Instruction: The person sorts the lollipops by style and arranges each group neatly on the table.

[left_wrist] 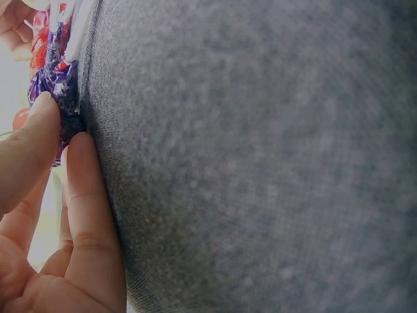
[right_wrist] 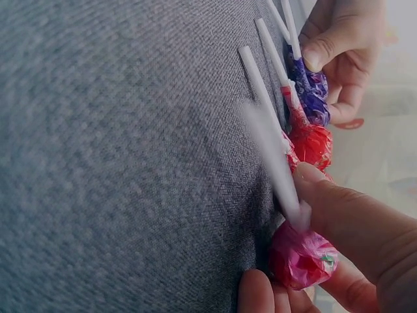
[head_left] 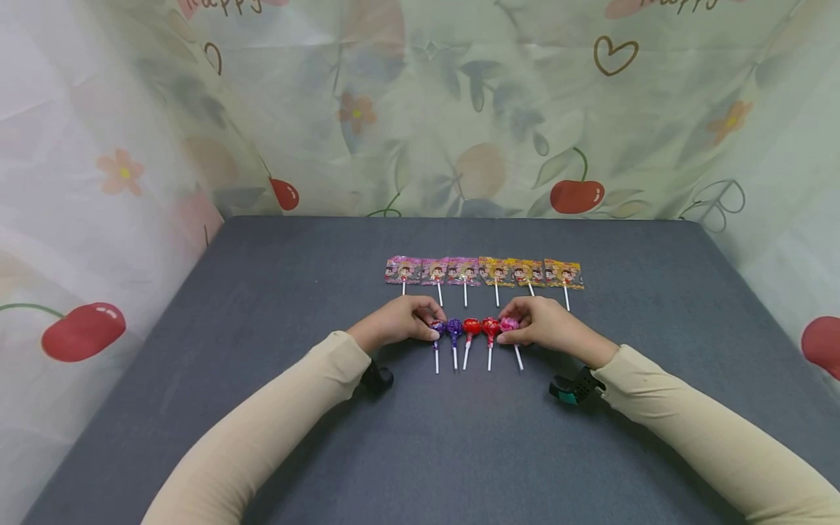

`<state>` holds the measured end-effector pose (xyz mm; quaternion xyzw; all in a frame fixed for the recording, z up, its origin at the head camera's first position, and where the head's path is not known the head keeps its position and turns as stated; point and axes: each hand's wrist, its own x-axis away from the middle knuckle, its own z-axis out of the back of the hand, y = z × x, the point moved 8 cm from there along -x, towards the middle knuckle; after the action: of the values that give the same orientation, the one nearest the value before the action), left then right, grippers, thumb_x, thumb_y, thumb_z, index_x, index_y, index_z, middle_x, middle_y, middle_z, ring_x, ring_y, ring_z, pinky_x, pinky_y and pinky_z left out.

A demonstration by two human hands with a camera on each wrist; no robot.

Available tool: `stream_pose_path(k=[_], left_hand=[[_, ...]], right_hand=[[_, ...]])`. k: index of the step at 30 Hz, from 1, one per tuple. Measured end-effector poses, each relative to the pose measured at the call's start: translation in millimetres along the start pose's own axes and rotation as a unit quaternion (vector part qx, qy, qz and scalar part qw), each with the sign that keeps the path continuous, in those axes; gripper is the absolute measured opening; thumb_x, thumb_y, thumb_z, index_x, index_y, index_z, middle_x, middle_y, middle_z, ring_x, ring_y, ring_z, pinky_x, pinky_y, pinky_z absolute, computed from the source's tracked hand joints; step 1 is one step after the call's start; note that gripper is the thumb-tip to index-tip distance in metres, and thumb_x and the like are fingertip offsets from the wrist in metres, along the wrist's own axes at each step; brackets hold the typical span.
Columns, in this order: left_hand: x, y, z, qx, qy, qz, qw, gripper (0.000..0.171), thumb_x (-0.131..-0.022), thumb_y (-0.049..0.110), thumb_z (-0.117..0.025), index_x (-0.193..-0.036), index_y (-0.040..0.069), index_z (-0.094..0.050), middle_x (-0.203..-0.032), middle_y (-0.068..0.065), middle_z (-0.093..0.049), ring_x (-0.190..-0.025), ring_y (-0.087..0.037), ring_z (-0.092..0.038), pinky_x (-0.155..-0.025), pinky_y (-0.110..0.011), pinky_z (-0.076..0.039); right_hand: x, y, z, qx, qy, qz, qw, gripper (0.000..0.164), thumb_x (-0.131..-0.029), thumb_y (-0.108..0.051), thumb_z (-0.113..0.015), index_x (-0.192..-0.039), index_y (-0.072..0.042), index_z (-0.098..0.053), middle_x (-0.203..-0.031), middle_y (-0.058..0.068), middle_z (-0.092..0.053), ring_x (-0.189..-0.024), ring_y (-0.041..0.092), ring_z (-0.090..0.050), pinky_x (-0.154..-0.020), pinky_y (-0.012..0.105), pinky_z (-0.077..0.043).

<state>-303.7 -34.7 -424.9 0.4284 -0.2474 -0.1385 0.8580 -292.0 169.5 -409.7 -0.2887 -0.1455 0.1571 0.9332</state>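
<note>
Lollipops in shiny wrappers lie side by side on the table, sticks toward me. At the left end my left hand [head_left: 410, 321] pinches a purple lollipop [head_left: 437, 327] between thumb and fingers. Beside it is another purple lollipop [head_left: 454, 328], then a red lollipop [head_left: 471, 327] and a second red lollipop [head_left: 490, 327]. My right hand [head_left: 541, 324] has its thumb and fingers around a pink lollipop [right_wrist: 304, 257] at the right end. In the right wrist view, its thumb reaches toward the neighbouring red wrapper. Fingers partly cover both end candies.
Behind the hands runs a row of flat-packet lollipops, pink packets [head_left: 434, 271] on the left and yellow packets [head_left: 527, 273] on the right. They lie on a dark grey table [head_left: 315, 270]. Patterned cloth [head_left: 426, 109] hangs behind and at both sides.
</note>
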Motion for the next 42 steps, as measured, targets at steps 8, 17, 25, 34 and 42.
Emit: stream_pose_path(k=[8, 17, 25, 34, 42], left_hand=[[0.8, 0.1, 0.1, 0.003, -0.001, 0.001, 1.0, 0.023, -0.084, 0.006, -0.074, -0.105, 0.01, -0.067, -0.093, -0.004, -0.061, -0.082, -0.015, -0.052, -0.067, -0.023, -0.043], [0.0, -0.7, -0.6, 0.004, -0.002, 0.0, 1.0, 0.023, -0.084, 0.006, -0.074, -0.105, 0.01, -0.067, -0.092, -0.004, -0.06, -0.082, -0.014, -0.051, -0.066, -0.024, -0.042], [0.3, 0.0, -0.1, -0.003, 0.0, -0.001, 1.0, 0.022, -0.084, 0.006, -0.075, -0.104, 0.011, -0.067, -0.092, -0.003, -0.06, -0.082, -0.015, -0.052, -0.066, -0.024, -0.042], [-0.5, -0.2, -0.1, -0.002, -0.001, -0.006, 1.0, 0.023, -0.083, 0.006, -0.075, -0.105, 0.01, -0.067, -0.091, -0.004, -0.06, -0.082, -0.015, -0.051, -0.066, -0.023, -0.042], [-0.2, 0.0, 0.3, -0.002, -0.001, -0.003, 1.0, 0.023, -0.084, 0.006, -0.075, -0.105, 0.01, -0.067, -0.092, -0.004, -0.06, -0.082, -0.015, -0.051, -0.067, -0.024, -0.042]], right_hand=[[-0.9, 0.6, -0.8, 0.003, 0.002, 0.004, 1.0, 0.04, -0.082, -0.034, -0.078, -0.11, -0.008, -0.067, -0.096, 0.007, -0.066, -0.072, 0.013, -0.053, -0.058, 0.027, -0.043], [3.0, 2.9, -1.7, -0.032, -0.016, -0.012, 0.999, 0.035, -0.088, -0.026, -0.072, -0.116, -0.007, -0.065, -0.101, 0.009, -0.067, -0.07, 0.012, -0.057, -0.059, 0.029, -0.047], [6.5, 4.3, -2.7, -0.061, -0.03, -0.029, 0.997, 0.032, -0.091, -0.015, -0.065, -0.121, -0.004, -0.063, -0.108, 0.014, -0.065, -0.072, 0.013, -0.058, -0.06, 0.028, -0.047], [5.7, 7.2, 0.5, -0.08, -0.006, -0.032, 0.996, 0.028, -0.092, -0.02, -0.067, -0.114, -0.003, -0.065, -0.103, 0.012, -0.065, -0.073, 0.012, -0.062, -0.063, 0.028, -0.052], [3.7, 7.3, -0.5, -0.089, -0.002, -0.029, 0.996, 0.03, -0.089, -0.023, -0.072, -0.11, -0.003, -0.066, -0.093, 0.009, -0.064, -0.069, 0.012, -0.061, -0.063, 0.028, -0.052]])
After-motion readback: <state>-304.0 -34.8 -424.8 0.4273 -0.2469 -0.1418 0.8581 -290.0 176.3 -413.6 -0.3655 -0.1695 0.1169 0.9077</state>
